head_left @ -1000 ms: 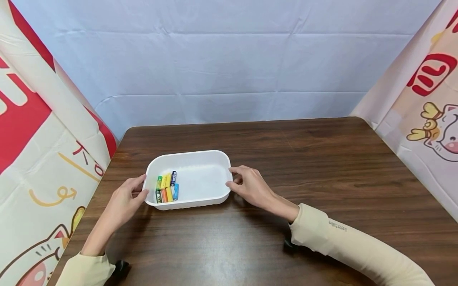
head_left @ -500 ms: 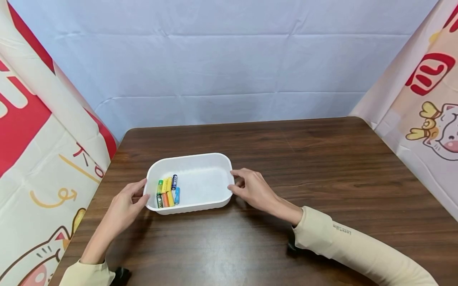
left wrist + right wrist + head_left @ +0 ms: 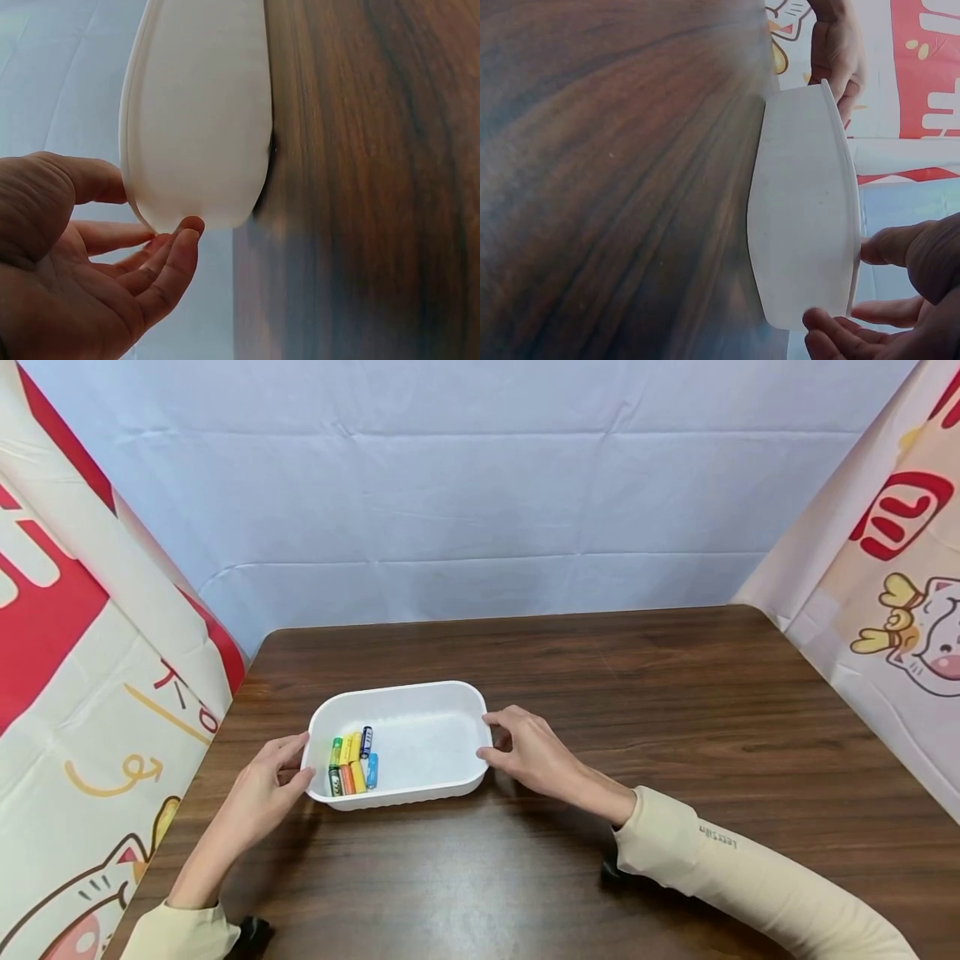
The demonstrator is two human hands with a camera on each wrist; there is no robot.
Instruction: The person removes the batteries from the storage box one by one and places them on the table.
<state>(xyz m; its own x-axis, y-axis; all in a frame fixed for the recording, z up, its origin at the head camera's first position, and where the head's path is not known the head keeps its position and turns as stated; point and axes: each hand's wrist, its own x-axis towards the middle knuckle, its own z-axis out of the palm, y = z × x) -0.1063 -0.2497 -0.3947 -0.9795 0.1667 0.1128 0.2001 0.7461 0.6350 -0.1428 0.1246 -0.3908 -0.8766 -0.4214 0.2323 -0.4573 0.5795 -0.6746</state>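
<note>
A white plastic tray (image 3: 431, 747) with rounded corners sits on the brown table, left of its middle. Several batteries are packed at its left end in two rows: green (image 3: 336, 751), yellow (image 3: 355, 747), orange (image 3: 347, 779), dark blue (image 3: 366, 742) and light blue (image 3: 372, 771) ones. My left hand (image 3: 258, 793) holds the tray's left end, thumb on the rim and fingers curled against the outer wall. At the opposite end my right hand (image 3: 534, 756) grips the rim likewise. In both wrist views the tray's outer wall (image 3: 202, 112) is seen from the side, its batteries hidden.
Wood-grained table (image 3: 675, 710) surface surrounds the tray. A pale cloth (image 3: 480, 493) hangs behind the table's far edge. Printed cloths with red shapes and cartoon cats border it on the left (image 3: 97, 710) and the right (image 3: 892, 602).
The tray, with both hands on its ends, has shifted slightly toward me and to the right, mostly in the first half second. The batteries keep their arrangement.
</note>
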